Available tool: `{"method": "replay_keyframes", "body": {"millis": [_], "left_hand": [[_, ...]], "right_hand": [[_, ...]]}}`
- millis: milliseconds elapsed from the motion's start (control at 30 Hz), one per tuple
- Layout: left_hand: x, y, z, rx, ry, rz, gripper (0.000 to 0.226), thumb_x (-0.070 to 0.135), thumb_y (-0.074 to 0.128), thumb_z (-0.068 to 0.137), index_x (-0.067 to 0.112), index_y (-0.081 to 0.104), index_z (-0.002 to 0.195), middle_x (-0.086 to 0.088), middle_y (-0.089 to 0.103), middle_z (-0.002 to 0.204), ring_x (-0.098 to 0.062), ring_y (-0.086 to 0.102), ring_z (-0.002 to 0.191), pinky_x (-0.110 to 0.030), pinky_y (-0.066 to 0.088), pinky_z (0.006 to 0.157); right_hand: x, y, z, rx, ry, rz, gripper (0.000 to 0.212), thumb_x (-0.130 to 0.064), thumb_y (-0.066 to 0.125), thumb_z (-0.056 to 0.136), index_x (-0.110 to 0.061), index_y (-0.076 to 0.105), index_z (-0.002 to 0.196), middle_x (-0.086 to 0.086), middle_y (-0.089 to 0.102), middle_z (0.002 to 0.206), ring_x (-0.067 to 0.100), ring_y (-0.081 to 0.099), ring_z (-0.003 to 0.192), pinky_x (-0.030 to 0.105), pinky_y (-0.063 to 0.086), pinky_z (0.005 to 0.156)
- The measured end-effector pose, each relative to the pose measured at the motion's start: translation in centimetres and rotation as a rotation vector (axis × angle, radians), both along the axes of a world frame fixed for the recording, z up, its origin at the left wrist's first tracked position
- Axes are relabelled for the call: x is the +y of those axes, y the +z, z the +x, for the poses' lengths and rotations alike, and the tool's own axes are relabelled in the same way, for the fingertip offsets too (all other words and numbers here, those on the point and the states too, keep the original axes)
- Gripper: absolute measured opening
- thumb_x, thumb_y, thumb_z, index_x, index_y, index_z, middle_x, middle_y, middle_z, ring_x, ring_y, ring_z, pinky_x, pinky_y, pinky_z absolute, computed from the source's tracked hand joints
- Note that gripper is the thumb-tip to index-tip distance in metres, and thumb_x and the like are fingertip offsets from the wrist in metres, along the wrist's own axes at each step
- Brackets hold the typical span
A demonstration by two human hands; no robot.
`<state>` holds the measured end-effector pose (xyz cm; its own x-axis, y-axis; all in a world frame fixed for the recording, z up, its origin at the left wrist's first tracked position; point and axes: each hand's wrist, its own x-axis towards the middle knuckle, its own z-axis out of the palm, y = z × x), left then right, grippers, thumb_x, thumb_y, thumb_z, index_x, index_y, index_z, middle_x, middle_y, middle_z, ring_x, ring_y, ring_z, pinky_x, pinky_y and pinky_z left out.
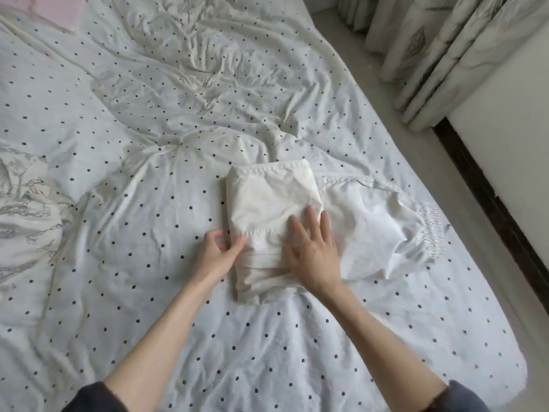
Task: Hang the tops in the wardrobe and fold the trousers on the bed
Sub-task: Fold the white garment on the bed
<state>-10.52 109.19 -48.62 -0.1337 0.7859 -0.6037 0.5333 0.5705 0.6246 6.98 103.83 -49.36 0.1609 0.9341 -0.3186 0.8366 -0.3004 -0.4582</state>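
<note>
White trousers (371, 230) lie on the bed (148, 203), their legs folded into a cream-white block (267, 197) at the left and the elastic waistband (432, 233) out at the right. My left hand (218, 251) pinches the left edge of the folded block between thumb and fingers. My right hand (312, 251) lies flat on the block's near right part, fingers straight and spread, pressing the cloth down. Both forearms reach in from the bottom of the view.
The bed is covered by a creased white sheet with black dots. A white garment with a grey line print (23, 209) lies at the left edge. Pink cloth (56, 7) shows top left. Floor (395, 93), patterned curtains (439, 49) and a wall with dark skirting (490, 185) run along the right.
</note>
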Motion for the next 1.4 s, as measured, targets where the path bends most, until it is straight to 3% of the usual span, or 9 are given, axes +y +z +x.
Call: {"method": "replay_keyframes", "body": {"millis": [133, 400, 533, 667, 767, 967, 1100, 1267, 1400], "left_hand": [[-0.4, -0.9, 0.6, -0.195, 0.000, -0.177, 0.041, 0.040, 0.066, 0.084, 0.015, 0.054, 0.114, -0.001, 0.066, 0.108, -0.013, 0.064, 0.093, -0.031, 0.052, 0.077], [0.1, 1.9, -0.3, -0.112, 0.031, 0.027, 0.017, 0.006, 0.067, 0.082, 0.013, 0.056, 0.094, -0.010, 0.067, 0.098, -0.024, 0.062, 0.089, -0.038, 0.049, 0.084], [1.4, 5.9, -1.5, -0.060, -0.078, 0.165, 0.016, 0.002, 0.065, 0.082, 0.013, 0.054, 0.087, -0.003, 0.064, 0.085, -0.016, 0.057, 0.075, -0.025, 0.047, 0.067], [2.5, 9.8, 0.3, -0.046, -0.242, 0.247, 0.027, 0.004, 0.064, 0.081, 0.019, 0.051, 0.099, 0.009, 0.060, 0.086, -0.007, 0.056, 0.077, -0.008, 0.044, 0.062], [2.5, 11.0, 3.7, -0.033, -0.404, 0.199, 0.054, 0.023, 0.066, 0.074, 0.020, 0.046, 0.124, 0.000, 0.062, 0.111, -0.018, 0.059, 0.100, -0.029, 0.047, 0.091], [-0.2, 9.3, 12.2, 0.168, -0.787, 0.251, 0.069, 0.041, 0.059, 0.081, 0.029, 0.027, 0.141, -0.003, 0.059, 0.123, -0.026, 0.056, 0.109, -0.032, 0.044, 0.087], [-2.8, 7.0, 16.3, 0.023, -1.047, 0.157, 0.058, 0.031, 0.052, 0.091, 0.023, 0.032, 0.145, 0.004, 0.059, 0.107, -0.021, 0.054, 0.108, -0.029, 0.039, 0.091], [-3.8, 3.7, 14.3, 0.278, -0.975, 0.633, 0.035, 0.008, 0.063, 0.082, 0.013, 0.065, 0.117, -0.009, 0.059, 0.110, -0.029, 0.053, 0.106, -0.041, 0.040, 0.093], [-3.0, 1.4, 12.8, 0.407, -0.962, 0.720, 0.050, -0.002, 0.068, 0.074, 0.003, 0.059, 0.123, -0.023, 0.048, 0.135, -0.042, 0.044, 0.127, -0.054, 0.039, 0.101]], "right_hand": [[0.2, -0.4, 0.0, 0.157, -0.059, 0.053, 0.053, -0.027, 0.052, 0.093, -0.014, 0.036, 0.142, 0.005, 0.009, 0.158, 0.029, -0.001, 0.145, 0.034, 0.012, 0.115], [0.0, -0.9, -0.7, 0.238, 0.093, -0.065, 0.059, -0.033, 0.040, 0.099, -0.022, 0.014, 0.151, 0.007, -0.004, 0.159, 0.030, -0.013, 0.144, 0.035, -0.001, 0.116], [1.2, 0.0, -2.5, 0.416, 0.125, -0.143, 0.057, -0.036, 0.037, 0.100, -0.027, 0.013, 0.151, 0.005, -0.005, 0.159, 0.026, -0.013, 0.145, 0.036, -0.003, 0.115], [2.3, 2.1, -1.3, 0.622, 0.020, -0.119, 0.046, -0.031, 0.043, 0.099, -0.023, 0.037, 0.144, -0.003, 0.029, 0.152, 0.017, 0.016, 0.144, 0.022, 0.015, 0.111], [1.4, 3.9, 2.3, 0.871, -0.240, -0.113, 0.032, -0.027, 0.046, 0.098, -0.013, 0.061, 0.123, -0.015, 0.056, 0.123, 0.012, 0.050, 0.124, 0.009, 0.036, 0.093], [-1.3, 6.6, 10.3, 1.327, -0.724, -0.122, 0.037, -0.040, 0.037, 0.099, -0.014, 0.060, 0.111, 0.010, 0.067, 0.112, 0.028, 0.066, 0.101, 0.045, 0.054, 0.086], [-2.5, 7.5, 13.0, 1.072, -0.820, 0.047, 0.031, -0.039, 0.040, 0.099, -0.019, 0.061, 0.110, 0.002, 0.068, 0.110, 0.016, 0.067, 0.093, 0.029, 0.053, 0.076], [-3.8, 6.1, 11.2, 0.310, -0.581, 0.378, 0.028, -0.013, 0.048, 0.096, -0.011, 0.061, 0.120, 0.003, 0.057, 0.129, 0.019, 0.050, 0.122, 0.028, 0.035, 0.103], [-3.2, 3.3, 7.6, 0.068, -0.248, 0.433, 0.035, -0.005, 0.053, 0.088, -0.006, 0.061, 0.122, 0.018, 0.049, 0.138, 0.036, 0.040, 0.132, 0.049, 0.027, 0.111]]}}
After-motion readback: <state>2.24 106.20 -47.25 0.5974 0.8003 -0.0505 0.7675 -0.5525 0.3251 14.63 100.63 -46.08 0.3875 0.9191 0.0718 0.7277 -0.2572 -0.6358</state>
